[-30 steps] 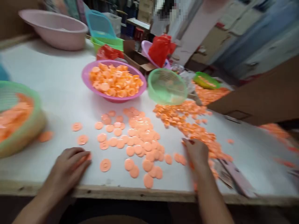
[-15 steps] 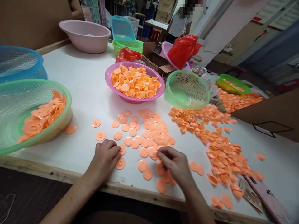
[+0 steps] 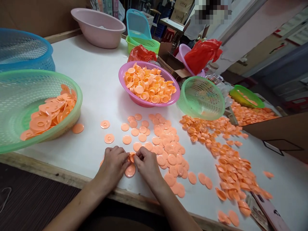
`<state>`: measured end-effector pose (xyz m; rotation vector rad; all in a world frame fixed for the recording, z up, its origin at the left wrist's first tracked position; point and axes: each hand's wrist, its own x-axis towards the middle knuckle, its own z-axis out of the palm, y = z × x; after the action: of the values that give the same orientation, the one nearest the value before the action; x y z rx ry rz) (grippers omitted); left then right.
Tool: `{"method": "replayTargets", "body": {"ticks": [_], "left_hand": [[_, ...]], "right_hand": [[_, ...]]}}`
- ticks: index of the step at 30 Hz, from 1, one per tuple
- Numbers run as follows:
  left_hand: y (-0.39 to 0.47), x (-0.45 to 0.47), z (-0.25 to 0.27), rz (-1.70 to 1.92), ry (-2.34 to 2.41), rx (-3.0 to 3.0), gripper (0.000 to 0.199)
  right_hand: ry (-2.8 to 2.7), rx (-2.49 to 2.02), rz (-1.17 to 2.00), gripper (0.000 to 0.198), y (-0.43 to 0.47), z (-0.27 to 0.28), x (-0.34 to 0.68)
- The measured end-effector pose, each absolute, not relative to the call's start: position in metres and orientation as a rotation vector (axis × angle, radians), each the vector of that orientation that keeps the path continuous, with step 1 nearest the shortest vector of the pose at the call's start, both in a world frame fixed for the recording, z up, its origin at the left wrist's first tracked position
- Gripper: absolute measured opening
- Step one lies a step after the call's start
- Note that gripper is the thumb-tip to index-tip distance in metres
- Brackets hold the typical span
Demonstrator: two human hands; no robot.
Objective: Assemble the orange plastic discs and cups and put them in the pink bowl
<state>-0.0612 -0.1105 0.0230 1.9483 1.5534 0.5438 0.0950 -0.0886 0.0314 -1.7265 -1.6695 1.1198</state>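
Note:
My left hand (image 3: 115,165) rests low over the white table, its fingers closed on an orange plastic disc that they mostly hide. Up against it, my right hand (image 3: 147,163) pinches a small orange plastic piece (image 3: 132,157) between thumb and fingers. This piece looks raised and cup-like, and it meets the left fingertips. Just below the fingertips lies a flat round orange disc (image 3: 130,170) with a ring at its centre. More such discs (image 3: 168,141) are spread and overlapped beyond and right of my right hand.
A pink basin (image 3: 122,75) full of orange cup-shaped pieces stands ahead. At left, a green basket (image 3: 78,112) holds larger orange discs. Another green basket (image 3: 202,96) sits right of the basin. Curved orange pieces (image 3: 231,170) trail along the right, by a pink phone-like object (image 3: 269,211).
My right hand has moved left from the disc pile to meet my left hand, with a small orange piece now at the fingertips. The whole view has shifted slightly.

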Motion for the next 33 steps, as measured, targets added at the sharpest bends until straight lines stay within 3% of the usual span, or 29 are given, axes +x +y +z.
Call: {"method": "replayTargets", "body": {"ticks": [6, 17, 20, 24, 29, 31, 33], "left_hand": [[-0.094, -0.057, 0.029, 0.716, 1.465, 1.568, 0.014], [-0.097, -0.053, 0.034, 0.504, 1.661, 1.874, 0.021], [-0.094, -0.056, 0.036, 0.464, 1.676, 1.891, 0.018], [-0.103, -0.069, 0.030, 0.702, 1.660, 1.913, 0.020], [-0.134, -0.074, 0.021, 0.721, 1.668, 2.090, 0.017], [-0.143, -0.072, 0.017, 0.709, 1.630, 2.193, 0.019], [-0.147, -0.071, 0.009, 0.722, 1.605, 2.259, 0.022]], "right_hand": [[-1.781, -1.772, 1.062, 0.014, -0.089, 0.037, 0.094], [-1.699, -1.685, 0.980, 0.016, -0.102, 0.027, 0.085], [-1.633, -1.683, 1.103, 0.012, -0.100, 0.023, 0.088], [-1.477, -1.660, 1.301, 0.012, -0.062, 0.051, 0.101], [-1.315, -1.351, 0.851, 0.018, 0.022, 0.136, 0.125], [-1.298, -1.316, 0.707, 0.029, 0.037, 0.151, 0.142], [-1.367, -1.376, 0.575, 0.028, 0.029, 0.143, 0.170]]}}
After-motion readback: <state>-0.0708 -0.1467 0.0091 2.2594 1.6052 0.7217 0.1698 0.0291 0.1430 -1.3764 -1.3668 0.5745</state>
